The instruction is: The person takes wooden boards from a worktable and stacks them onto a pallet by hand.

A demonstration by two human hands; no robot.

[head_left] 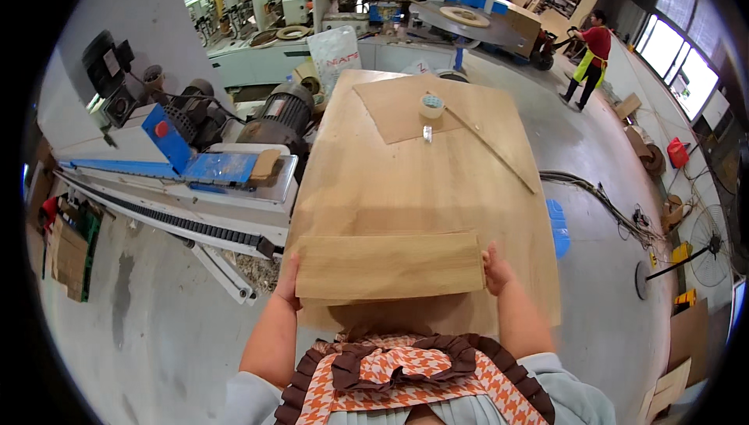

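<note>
A stack of thin, light-brown wood veneer sheets [390, 266] is held level above the near end of a wooden table [351, 183]. My left hand [288, 280] grips its left end, the fingers partly hidden by the sheets. At the opposite end, my right hand [495, 269] closes on the short edge. Farther up the table lie a brown sheet of cardboard [398, 117], a roll of tape [431, 106], a small shiny silver piece [427, 135] and a long thin wooden strip [499, 152].
Left of the table stands a machine with a blue panel [165, 140] and a motor [285, 109]. Cables [601, 195] and a blue plastic piece [558, 228] lie on the right floor, near a standing fan [706, 245]. A person [594, 58] in red stands far right.
</note>
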